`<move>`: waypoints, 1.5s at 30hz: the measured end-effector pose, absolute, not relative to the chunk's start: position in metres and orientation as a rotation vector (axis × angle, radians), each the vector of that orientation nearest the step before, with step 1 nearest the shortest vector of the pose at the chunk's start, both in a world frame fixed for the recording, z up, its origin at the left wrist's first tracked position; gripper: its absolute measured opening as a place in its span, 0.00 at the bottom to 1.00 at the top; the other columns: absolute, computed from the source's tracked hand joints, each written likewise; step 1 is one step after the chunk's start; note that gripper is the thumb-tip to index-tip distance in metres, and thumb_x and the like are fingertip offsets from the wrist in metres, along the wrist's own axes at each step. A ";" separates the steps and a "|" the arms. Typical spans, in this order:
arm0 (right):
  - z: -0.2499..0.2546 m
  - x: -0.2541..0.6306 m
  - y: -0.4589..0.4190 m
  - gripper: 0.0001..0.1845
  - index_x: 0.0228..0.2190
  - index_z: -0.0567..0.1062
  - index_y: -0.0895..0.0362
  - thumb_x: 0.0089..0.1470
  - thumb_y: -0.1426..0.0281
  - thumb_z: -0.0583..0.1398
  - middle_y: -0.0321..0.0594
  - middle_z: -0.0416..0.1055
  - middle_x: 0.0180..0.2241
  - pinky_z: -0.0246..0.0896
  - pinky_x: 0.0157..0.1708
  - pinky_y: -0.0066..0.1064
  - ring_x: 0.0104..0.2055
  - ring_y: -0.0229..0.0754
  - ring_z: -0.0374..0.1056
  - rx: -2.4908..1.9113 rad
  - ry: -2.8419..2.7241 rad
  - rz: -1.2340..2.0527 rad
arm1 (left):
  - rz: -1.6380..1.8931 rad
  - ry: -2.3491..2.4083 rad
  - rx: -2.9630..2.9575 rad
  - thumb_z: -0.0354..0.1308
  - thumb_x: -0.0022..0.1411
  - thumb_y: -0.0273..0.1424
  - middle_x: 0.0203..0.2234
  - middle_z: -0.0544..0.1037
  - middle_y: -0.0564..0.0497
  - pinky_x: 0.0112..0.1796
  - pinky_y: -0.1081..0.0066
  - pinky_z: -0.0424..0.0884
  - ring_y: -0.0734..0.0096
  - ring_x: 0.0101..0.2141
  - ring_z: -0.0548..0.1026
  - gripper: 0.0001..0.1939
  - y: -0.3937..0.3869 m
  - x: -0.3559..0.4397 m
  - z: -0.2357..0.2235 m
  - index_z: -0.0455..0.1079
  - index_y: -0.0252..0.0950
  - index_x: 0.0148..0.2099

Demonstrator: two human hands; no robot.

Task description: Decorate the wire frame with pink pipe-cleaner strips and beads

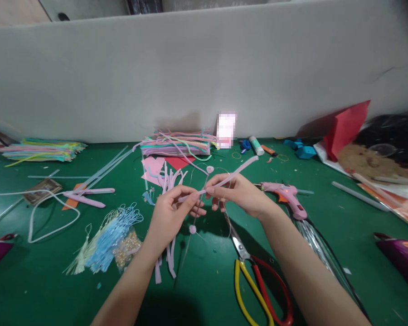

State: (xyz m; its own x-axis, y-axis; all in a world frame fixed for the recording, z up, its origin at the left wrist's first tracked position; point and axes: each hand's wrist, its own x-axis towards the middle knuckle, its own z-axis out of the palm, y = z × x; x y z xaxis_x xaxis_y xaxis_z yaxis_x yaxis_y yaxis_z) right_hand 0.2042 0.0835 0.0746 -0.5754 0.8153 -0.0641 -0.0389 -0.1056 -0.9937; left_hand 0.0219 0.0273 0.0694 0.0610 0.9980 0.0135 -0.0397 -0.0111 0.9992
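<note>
Both my hands meet above the green table [204, 280]. My left hand [172, 213] pinches one end of a pale pink pipe cleaner [238, 171], and my right hand [240, 192] grips the same pipe cleaner further along; its free end sticks up to the right. A thin wire hoop [217, 171] with small pink pompoms [192, 229] runs through my fingers. Short cut pink pipe cleaner pieces [168, 181] lie under and behind my left hand.
Scissors [255, 280] with yellow and red handles lie below my right hand. A pink glue gun [287, 194] sits to the right. Stacks of pastel pipe cleaners [177, 145] [42, 150] are at the back. Blue tassels [109, 235] lie left. A grey partition wall [204, 77] closes the far side.
</note>
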 end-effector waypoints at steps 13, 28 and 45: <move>0.069 0.209 0.089 0.12 0.31 0.78 0.59 0.49 0.63 0.67 0.37 0.77 0.28 0.65 0.21 0.22 0.25 0.34 0.73 -0.833 -1.521 1.768 | 1.266 1.212 1.202 0.60 0.61 0.42 0.24 0.77 0.53 0.20 0.77 0.73 0.75 0.19 0.76 0.13 0.025 0.024 0.070 0.70 0.36 0.36; 0.075 0.218 0.087 0.11 0.33 0.78 0.57 0.54 0.62 0.64 0.38 0.77 0.29 0.66 0.25 0.24 0.27 0.34 0.72 -0.888 -1.710 1.542 | 1.383 1.251 1.152 0.60 0.63 0.38 0.24 0.74 0.56 0.22 0.78 0.73 0.77 0.19 0.76 0.10 0.024 0.023 0.072 0.70 0.36 0.37; 0.069 0.179 0.071 0.15 0.31 0.80 0.57 0.44 0.60 0.70 0.35 0.73 0.26 0.61 0.21 0.26 0.23 0.34 0.65 -0.799 -1.297 1.599 | 1.419 1.322 1.276 0.61 0.61 0.36 0.23 0.76 0.55 0.25 0.77 0.73 0.72 0.26 0.77 0.07 0.020 0.026 0.074 0.73 0.38 0.36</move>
State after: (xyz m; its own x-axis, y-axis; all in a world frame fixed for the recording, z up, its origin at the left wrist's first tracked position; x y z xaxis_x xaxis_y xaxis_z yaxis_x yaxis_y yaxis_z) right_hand 0.1789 0.0710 0.0689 -0.3863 0.9208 0.0540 -0.2429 -0.0451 -0.9690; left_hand 0.0265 0.0200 0.0738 -0.1740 0.9735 0.1487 0.0798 -0.1366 0.9874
